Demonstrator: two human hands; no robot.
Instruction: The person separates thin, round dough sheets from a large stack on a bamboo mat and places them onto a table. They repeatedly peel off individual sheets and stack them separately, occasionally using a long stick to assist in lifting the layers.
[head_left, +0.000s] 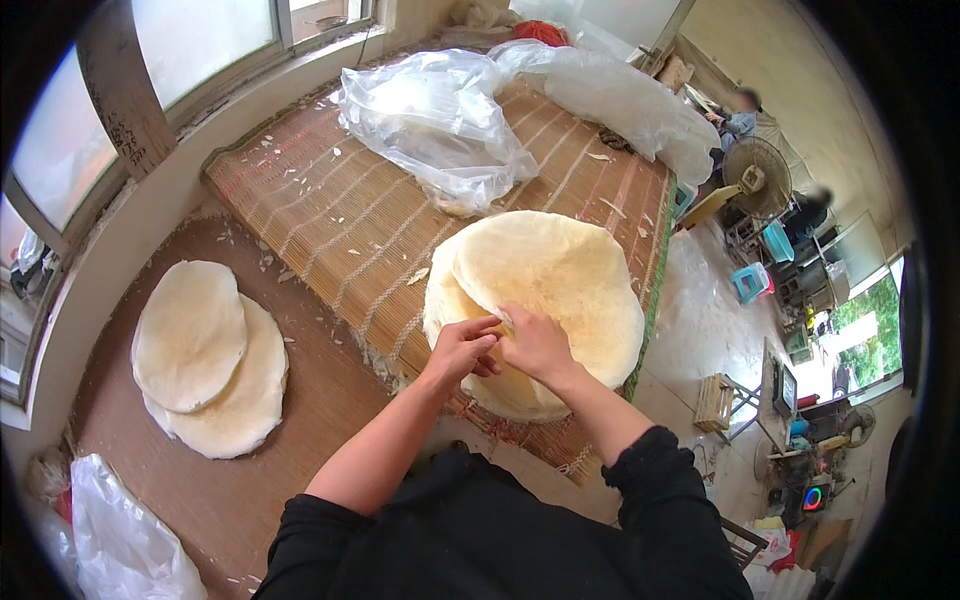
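Note:
Before me a stack of pale, cream-coloured round sheets (555, 277), their material not certain, lies at the near right of a woven straw mat (322, 217). My right hand (536, 341) pinches the left edge of the top sheet, which is lifted a little above those beneath. Close beside it, my left hand (465, 349) is over the stack's left part with its fingers bent and parted; its fingertips nearly meet the right hand, and I see nothing held in it. Two more such sheets (191, 337) overlap on the brown board at the left.
A clear plastic bag (442, 120) lies on the mat's far part, with a long plastic bundle (615, 97) behind it. Another plastic bag (127, 532) is at the lower left. Windows line the left. To the right are a fan (756, 176), stools and two people farther off.

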